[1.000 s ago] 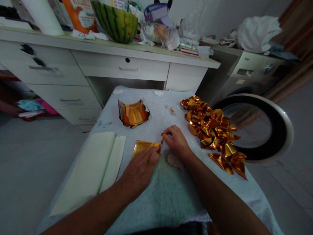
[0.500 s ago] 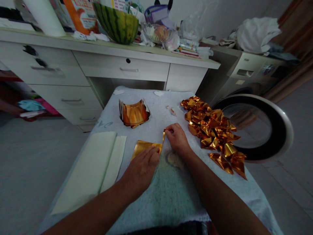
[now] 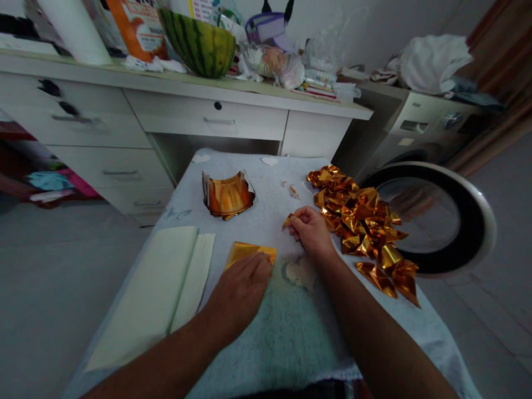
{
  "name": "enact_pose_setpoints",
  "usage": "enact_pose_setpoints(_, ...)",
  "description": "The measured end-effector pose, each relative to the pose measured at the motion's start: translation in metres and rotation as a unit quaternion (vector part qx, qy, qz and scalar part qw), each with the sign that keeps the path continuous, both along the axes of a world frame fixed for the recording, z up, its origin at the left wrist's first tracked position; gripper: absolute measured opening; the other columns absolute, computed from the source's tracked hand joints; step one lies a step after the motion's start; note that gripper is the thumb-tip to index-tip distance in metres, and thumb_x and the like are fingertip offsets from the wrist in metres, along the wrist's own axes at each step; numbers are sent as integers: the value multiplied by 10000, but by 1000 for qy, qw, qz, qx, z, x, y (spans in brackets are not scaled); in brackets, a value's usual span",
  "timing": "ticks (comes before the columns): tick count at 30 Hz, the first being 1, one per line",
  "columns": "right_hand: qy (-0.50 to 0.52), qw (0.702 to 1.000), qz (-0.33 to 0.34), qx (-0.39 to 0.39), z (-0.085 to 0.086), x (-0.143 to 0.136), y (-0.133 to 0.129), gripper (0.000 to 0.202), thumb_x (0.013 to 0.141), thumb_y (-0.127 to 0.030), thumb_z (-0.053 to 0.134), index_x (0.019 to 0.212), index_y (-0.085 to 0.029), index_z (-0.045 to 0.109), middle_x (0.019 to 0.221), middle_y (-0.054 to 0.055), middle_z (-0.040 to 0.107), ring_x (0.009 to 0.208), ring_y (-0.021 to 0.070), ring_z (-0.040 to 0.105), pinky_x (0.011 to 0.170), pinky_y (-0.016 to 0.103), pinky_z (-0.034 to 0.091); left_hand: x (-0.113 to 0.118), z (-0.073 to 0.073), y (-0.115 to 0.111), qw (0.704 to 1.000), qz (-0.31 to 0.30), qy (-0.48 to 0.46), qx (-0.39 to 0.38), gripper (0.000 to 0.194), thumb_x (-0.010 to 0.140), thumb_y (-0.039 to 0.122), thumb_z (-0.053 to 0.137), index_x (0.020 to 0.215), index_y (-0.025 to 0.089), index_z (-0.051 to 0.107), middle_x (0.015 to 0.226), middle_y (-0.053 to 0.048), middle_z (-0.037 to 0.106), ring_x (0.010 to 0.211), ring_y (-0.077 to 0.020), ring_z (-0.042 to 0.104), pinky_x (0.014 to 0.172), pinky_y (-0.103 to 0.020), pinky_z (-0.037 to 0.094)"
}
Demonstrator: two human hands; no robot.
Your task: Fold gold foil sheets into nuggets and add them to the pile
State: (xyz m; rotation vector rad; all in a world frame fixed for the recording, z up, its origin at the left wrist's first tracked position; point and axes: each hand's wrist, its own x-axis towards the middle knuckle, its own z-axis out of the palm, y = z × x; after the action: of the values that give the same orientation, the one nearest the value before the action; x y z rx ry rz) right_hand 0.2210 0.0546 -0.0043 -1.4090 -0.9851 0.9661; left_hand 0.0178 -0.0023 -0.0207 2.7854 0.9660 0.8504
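Note:
My left hand (image 3: pixel 243 288) lies flat with fingers stretched over a sheet of gold foil paper (image 3: pixel 243 250), hiding its near part. To the right, my right hand (image 3: pixel 310 230) pinches a small strip of gold foil (image 3: pixel 287 221) between thumb and fingers, apart from the sheet. Behind the sheet stands a curved stack of gold foil (image 3: pixel 228 195). A heap of folded gold foil pieces (image 3: pixel 357 213) spreads just right of my right hand.
Cream paper sheets (image 3: pixel 153 288) lie at the left of the cloth-covered table (image 3: pixel 291 338). Small scraps (image 3: pixel 293 191) rest near its back. Beyond are a white desk (image 3: pixel 208 111) with half a watermelon (image 3: pixel 197 44) and a washing machine with its round door (image 3: pixel 474 221) open.
The foil strip has come off the sheet's right edge. My right hand has moved right with it, while my left hand stays on the sheet.

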Motion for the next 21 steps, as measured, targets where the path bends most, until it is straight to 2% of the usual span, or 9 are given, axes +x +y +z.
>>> enact_pose_setpoints(3,53,997,-45,29,-3,2,7,261,669,-316,659,828,-217,477,729,-2,648,603,128,608,493,218,451,2,11,0,1000,4,-20,4,149,970,171,397,966,194,544,936,-57,693,862,-182,674,808,-344,576)
enact_pose_setpoints(6,60,995,-50,60,-7,6,10,375,668,-258,634,1008,-226,481,1072,79,649,885,175,662,715,302,536,1,20,1,998,6,-66,10,170,974,183,384,889,195,531,836,-45,686,745,-171,661,693,-314,574)
enact_pose_setpoints(8,4,998,-43,52,-7,8,7,454,657,-212,603,1097,-225,489,1240,115,573,1003,198,634,801,339,527,-1,24,2,995,2,-100,-6,152,969,193,404,876,195,525,824,-43,683,720,-166,653,661,-300,559)
enact_pose_setpoints(11,-117,992,-37,33,-1,9,-3,513,654,-192,573,1165,-216,531,1243,111,543,1006,218,595,767,339,515,-6,29,3,989,0,-145,-42,97,951,197,458,893,194,535,841,-34,677,739,-158,648,667,-284,534)
enact_pose_setpoints(13,-139,989,40,41,7,8,-13,445,692,-209,564,1136,-227,582,1163,79,571,958,209,579,740,326,501,-9,32,4,982,10,-173,-73,80,943,200,479,894,196,542,843,-21,665,754,-148,640,674,-269,519)
enact_pose_setpoints(15,-120,974,183,51,16,4,-22,389,765,-258,571,1153,-255,605,1130,46,589,987,204,558,793,329,480,-11,36,6,972,32,-205,-111,79,939,209,492,881,200,545,825,-7,648,754,-137,631,664,-248,504)
enact_pose_setpoints(17,-98,950,290,62,23,0,-28,401,781,-305,627,1180,-265,606,1140,32,593,1032,206,539,854,336,454,-13,39,7,957,62,-245,-143,84,936,224,510,862,204,546,802,6,632,747,-128,622,657,-233,495)
enact_pose_setpoints(19,-75,936,337,66,26,-5,-32,400,770,-326,693,1156,-260,613,1109,26,610,1017,198,547,874,333,439,-15,40,9,939,86,-289,-166,85,933,242,530,859,206,548,791,16,617,728,-118,609,655,-223,489)
enact_pose_setpoints(21,-51,936,344,52,26,-12,-33,306,772,-338,724,1046,-235,636,992,17,637,917,177,573,828,312,445,-16,39,11,921,101,-329,-184,91,932,266,545,866,204,555,798,18,608,718,-112,597,657,-219,486)
